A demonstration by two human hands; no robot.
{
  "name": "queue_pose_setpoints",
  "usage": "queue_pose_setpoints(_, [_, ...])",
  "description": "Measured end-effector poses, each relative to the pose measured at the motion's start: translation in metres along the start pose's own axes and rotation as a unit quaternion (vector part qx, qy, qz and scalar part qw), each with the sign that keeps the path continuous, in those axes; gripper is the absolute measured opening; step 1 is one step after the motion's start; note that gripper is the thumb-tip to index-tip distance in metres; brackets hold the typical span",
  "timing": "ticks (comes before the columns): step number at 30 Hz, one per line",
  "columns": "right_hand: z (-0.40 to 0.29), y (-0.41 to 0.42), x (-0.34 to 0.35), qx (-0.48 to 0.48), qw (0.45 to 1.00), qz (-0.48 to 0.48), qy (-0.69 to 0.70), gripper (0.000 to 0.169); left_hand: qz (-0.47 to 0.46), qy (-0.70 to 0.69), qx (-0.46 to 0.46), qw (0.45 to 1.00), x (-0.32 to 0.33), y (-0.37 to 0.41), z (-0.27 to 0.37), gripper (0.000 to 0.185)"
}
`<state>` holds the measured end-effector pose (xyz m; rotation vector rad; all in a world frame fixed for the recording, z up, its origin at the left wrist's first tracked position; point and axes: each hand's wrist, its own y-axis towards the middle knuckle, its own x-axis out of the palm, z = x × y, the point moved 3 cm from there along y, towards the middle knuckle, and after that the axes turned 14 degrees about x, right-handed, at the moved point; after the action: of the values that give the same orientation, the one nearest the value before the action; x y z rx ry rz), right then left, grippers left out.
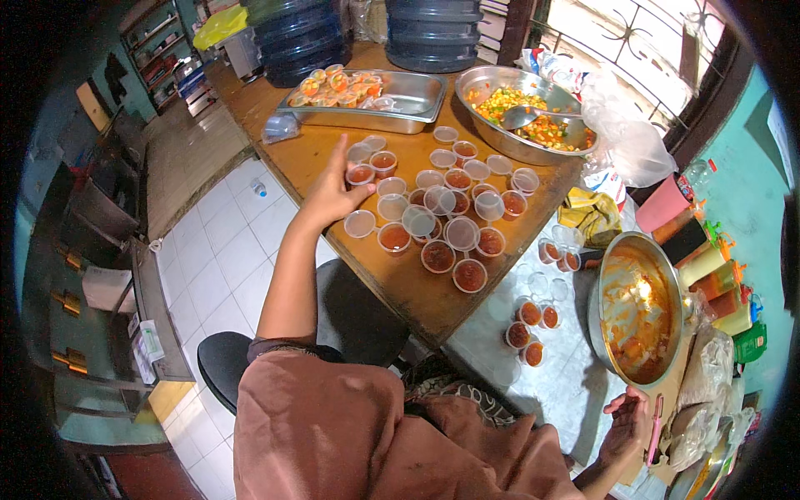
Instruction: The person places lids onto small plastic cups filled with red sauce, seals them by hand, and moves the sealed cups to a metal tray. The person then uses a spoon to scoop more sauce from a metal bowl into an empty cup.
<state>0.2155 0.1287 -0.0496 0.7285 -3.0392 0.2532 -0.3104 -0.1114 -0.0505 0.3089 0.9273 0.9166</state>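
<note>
My left hand (pixel 334 197) is at the left edge of the wooden table, its thumb and fingers around a small clear plastic cup of red sauce (pixel 360 174). A second sauce cup (pixel 384 161) stands beside it, with loose clear lids (pixel 359 152) just behind. More filled cups (pixel 438 256) and flat lids (pixel 462 233) crowd the table to the right, some lids resting over cups. Low at the right, my right hand (pixel 628 417) has loosely bent fingers and nothing visible in it. Its fingertips are close to the rim of a sauce-smeared steel bowl (pixel 640 312); contact is unclear.
Behind the cups, a steel tray (pixel 412 119) holds several packed cups, beside a steel bowl of chopped vegetables (pixel 509 106) with a spoon. Large blue water bottles (pixel 431 34) stand farther back. Several sauce cups (pixel 530 353) sit on the pale surface at right, near squeeze bottles (pixel 706 265).
</note>
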Motion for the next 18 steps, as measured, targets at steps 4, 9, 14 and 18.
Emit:
queue_pose_setpoints(4, [0.002, -0.005, 0.0, -0.018, 1.0, 0.007, -0.009, 0.042, 0.103, -0.057, 0.016, 0.993, -0.028, -0.009, 0.03, 0.098])
queue_pose_setpoints(9, [-0.009, -0.016, 0.054, -0.028, 0.991, -0.13, 0.01, 0.034, -0.066, -0.296, 0.157, 0.94, 0.009, -0.036, 0.18, 0.098])
queue_pose_setpoints(14, [0.004, -0.017, 0.126, 0.187, 0.937, -0.291, 0.052, 0.056, -0.354, -0.504, 0.142, 0.775, 0.093, -0.082, 0.251, 0.102])
queue_pose_setpoints(18, [-0.012, -0.013, 0.131, 0.101, 0.936, -0.337, -0.025, 0.058, -0.328, -0.481, 0.138, 0.801, 0.122, -0.095, 0.251, 0.103])
